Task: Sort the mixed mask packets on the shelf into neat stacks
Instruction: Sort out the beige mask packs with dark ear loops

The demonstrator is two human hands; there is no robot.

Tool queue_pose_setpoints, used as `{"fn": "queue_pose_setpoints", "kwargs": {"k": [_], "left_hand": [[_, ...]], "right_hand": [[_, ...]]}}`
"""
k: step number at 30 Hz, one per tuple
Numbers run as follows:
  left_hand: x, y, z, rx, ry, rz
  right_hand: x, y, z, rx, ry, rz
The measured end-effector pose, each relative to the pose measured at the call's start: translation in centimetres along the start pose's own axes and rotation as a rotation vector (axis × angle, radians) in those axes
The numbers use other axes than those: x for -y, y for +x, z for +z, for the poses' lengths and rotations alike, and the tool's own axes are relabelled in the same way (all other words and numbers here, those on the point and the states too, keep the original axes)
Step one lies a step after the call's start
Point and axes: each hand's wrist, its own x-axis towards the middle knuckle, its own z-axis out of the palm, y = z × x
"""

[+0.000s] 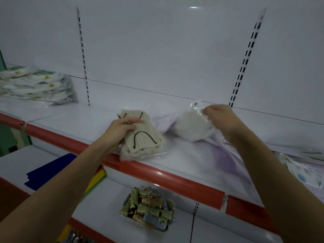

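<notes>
A small stack of beige mask packets (143, 137) with black ear loops lies near the front edge of the white shelf (184, 155). My left hand (122, 128) grips its upper left side, thumb on top. To the right, my right hand (220, 118) pinches the top of a clear packet of white masks (191, 128), lifted and tilted. Pale lilac mask packets (228, 158) lie spread under and around it. More printed packets (305, 171) lie at the far right.
A neat pile of green-and-white mask packets (36, 86) sits at the shelf's far left. The shelf has a red front rail (157, 174). Below, a lower shelf holds a basket of small tubes (150, 209), blue sheets (50, 171) and yellow sheets (97, 178).
</notes>
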Motion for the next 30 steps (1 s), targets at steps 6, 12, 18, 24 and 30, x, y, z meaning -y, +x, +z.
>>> {"fn": "queue_pose_setpoints", "kwargs": {"k": [6,12,18,24,30], "left_hand": [[-1.3,-0.1,1.9,0.058,0.028,-0.043],[-3.4,-1.0,3.9,0.205,-0.014,-0.104],[-3.3,-0.4,5.9,0.348,-0.182,-0.142],[-1.1,-0.9,8.4,0.163,0.069,0.177],[-3.3,-2.9,11.6,0.355,0.114,0.541]], "right_hand": [[3.3,1.7,-3.1,-0.357,0.032,-0.123],[5.5,-1.3,-2.8,-0.655,-0.017,-0.621],[0.6,-4.5,2.7,0.371,-0.679,-0.69],[-1.9,-4.6,1.2,0.127,-0.194,-0.476],[-2.2,-3.4,-0.4,0.048,0.292,-0.071]]}}
